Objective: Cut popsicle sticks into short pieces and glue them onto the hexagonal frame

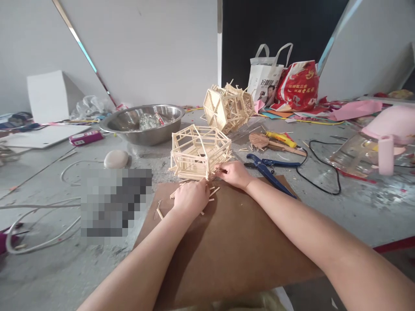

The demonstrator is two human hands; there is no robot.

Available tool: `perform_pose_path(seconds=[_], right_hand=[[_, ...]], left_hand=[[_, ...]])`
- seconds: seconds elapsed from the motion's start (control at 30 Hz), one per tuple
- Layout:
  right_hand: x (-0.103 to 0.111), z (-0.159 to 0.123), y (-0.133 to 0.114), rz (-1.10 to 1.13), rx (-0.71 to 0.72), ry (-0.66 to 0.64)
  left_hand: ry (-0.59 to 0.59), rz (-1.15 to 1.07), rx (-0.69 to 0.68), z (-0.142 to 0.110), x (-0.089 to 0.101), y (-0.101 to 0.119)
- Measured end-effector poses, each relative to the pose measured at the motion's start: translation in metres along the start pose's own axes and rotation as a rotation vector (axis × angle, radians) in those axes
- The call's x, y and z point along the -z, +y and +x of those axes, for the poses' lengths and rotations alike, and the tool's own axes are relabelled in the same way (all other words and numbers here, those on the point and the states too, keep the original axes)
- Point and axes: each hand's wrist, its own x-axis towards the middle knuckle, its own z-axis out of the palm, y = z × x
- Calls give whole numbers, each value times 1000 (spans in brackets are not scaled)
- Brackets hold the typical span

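Observation:
A hexagonal frame of thin wooden sticks (201, 151) stands at the far edge of a brown board (227, 242). My left hand (192, 198) is closed, back upward, at the frame's near bottom corner; its fingertips are mostly hidden. On the right of that same corner, my right hand (236, 173) makes a pinch, thumb and fingers together. What lies between its fingertips is too small to make out. Loose short sticks (160, 213) lie on the board around my left hand. Blue-handled cutters (267, 170) rest just right of my right hand.
Behind the frame stands a larger stick structure (228, 108). A metal basin (142, 123) holds clear plastic. A yellow tool (280, 139) and a black cable (324, 190) lie at right. A white rounded object (116, 159) is at left; bags (298, 86) stand at the back.

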Motion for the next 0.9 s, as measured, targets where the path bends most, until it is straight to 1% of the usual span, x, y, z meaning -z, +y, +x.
perform_pose_path(seconds=[0.17,0.3,0.47,0.63,0.73,0.9], right_hand=[[-3,-1,5,123,17,25],[-2,-2,5,174,18,23],[-2,-3,4,202,-12,27],[-3,-2,3,286,-34,24],[-3,-1,3,286,-33,31],[-3,-1,4,210,-9,42]], left_hand=[[-11,-5,-1,0,-1,1],[5,-6,-15,0,-1,1],[-3,-15,-4,-1,0,1],[-11,-14,7,-1,1,3],[-6,-5,4,-1,1,3],[12,-3,-9,0,-1,1]])
